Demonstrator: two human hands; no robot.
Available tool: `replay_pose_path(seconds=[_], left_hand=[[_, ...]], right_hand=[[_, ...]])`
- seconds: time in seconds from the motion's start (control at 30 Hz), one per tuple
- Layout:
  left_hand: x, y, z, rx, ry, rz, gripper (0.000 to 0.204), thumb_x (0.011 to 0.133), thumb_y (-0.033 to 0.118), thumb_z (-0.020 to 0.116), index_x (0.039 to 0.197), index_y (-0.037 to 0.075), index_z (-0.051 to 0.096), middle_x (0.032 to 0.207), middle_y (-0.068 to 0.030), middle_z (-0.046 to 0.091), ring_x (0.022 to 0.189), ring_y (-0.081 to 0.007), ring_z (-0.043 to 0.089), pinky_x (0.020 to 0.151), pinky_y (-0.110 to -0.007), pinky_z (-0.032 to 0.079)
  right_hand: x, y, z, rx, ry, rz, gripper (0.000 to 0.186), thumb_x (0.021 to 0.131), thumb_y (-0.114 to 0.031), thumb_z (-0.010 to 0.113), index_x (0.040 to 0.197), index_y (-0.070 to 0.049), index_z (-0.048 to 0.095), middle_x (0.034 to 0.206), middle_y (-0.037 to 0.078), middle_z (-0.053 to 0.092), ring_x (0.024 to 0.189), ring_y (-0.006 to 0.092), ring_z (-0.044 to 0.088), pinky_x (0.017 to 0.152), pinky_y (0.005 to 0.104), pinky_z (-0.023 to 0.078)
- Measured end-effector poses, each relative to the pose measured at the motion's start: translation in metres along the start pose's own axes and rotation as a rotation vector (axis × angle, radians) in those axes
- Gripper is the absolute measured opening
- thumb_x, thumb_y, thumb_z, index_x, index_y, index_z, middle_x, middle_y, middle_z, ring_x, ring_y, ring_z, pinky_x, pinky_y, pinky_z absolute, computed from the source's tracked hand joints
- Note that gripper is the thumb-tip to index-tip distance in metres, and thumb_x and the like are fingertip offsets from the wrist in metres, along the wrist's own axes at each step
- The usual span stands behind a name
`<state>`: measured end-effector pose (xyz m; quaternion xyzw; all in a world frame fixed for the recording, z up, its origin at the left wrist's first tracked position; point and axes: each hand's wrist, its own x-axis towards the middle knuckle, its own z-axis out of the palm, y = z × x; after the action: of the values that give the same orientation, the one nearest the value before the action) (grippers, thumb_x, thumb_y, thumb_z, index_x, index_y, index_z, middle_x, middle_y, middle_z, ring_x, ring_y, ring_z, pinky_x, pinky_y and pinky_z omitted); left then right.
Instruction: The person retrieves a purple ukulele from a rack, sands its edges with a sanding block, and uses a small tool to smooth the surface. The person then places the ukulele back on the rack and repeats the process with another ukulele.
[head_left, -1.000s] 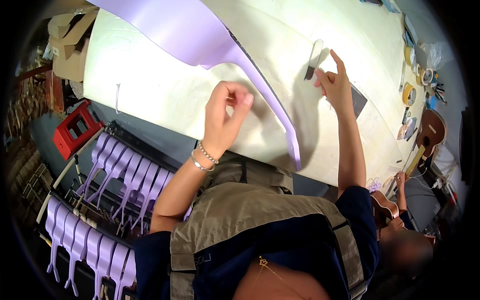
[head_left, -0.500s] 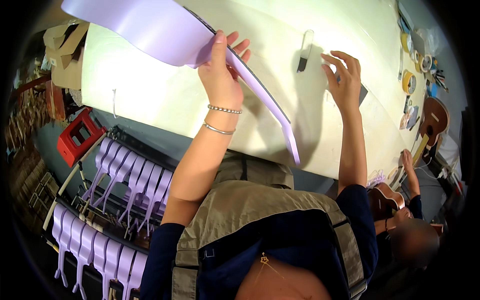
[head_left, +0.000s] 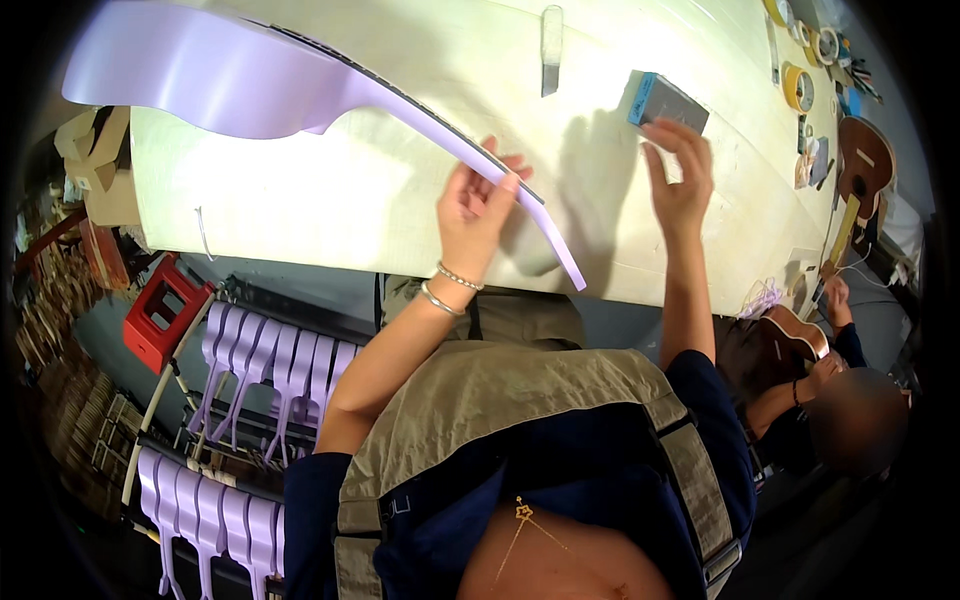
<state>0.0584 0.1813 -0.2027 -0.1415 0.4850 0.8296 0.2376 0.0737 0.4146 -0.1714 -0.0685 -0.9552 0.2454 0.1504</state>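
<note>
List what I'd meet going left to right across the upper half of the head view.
Body of the purple guitar → left hand → small clear-and-dark tool → right hand → large yellow tape roll → brown guitar.

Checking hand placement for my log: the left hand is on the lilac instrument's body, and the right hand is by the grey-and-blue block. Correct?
Wrong about the left hand: the head view shows it at the neck of the lilac instrument. The right hand is by the grey-and-blue block, as you say.
</note>
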Motion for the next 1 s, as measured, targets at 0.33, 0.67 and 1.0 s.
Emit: replay_pose_path(seconds=[0.33, 0.67, 1.0], left_hand=[[-0.005, -0.013, -0.009, 0.186, -0.223, -0.159, 0.049, 0.086, 0.003, 0.058, 0.130, -0.004, 0.036, 0.113, -0.0136, 0.057, 0.106, -0.0208, 0.057, 0.086, -0.029, 0.048], [0.092, 0.098, -0.068, -0.227, -0.244, -0.027, 0.025, 0.087, 0.021, 0.060, 0.109, 0.012, 0.052, 0.106, -0.0033, 0.059, 0.115, -0.0291, 0.050, 0.101, -0.054, 0.037], [-0.024, 0.103, 0.031, -0.249, -0.938, -0.477, 0.023, 0.092, 0.026, 0.053, 0.109, 0.011, 0.049, 0.125, -0.0049, 0.053, 0.130, -0.0283, 0.035, 0.107, -0.049, 0.030]], right_hand=[[-0.086, -0.067, 0.029, 1.004, -0.387, 0.430, 0.051, 0.079, -0.012, 0.066, 0.126, -0.005, 0.048, 0.122, 0.010, 0.052, 0.108, 0.0236, 0.052, 0.094, 0.0350, 0.041], [-0.101, -0.115, 0.026, 0.416, -0.198, 0.185, 0.057, 0.072, -0.003, 0.062, 0.126, -0.011, 0.049, 0.111, 0.015, 0.055, 0.096, 0.0329, 0.052, 0.087, 0.0384, 0.042], [-0.165, -0.278, 0.047, 1.318, 0.339, 0.600, 0.078, 0.074, -0.011, 0.073, 0.138, -0.008, 0.028, 0.129, 0.011, 0.045, 0.121, 0.0239, 0.042, 0.098, 0.0352, 0.037]])
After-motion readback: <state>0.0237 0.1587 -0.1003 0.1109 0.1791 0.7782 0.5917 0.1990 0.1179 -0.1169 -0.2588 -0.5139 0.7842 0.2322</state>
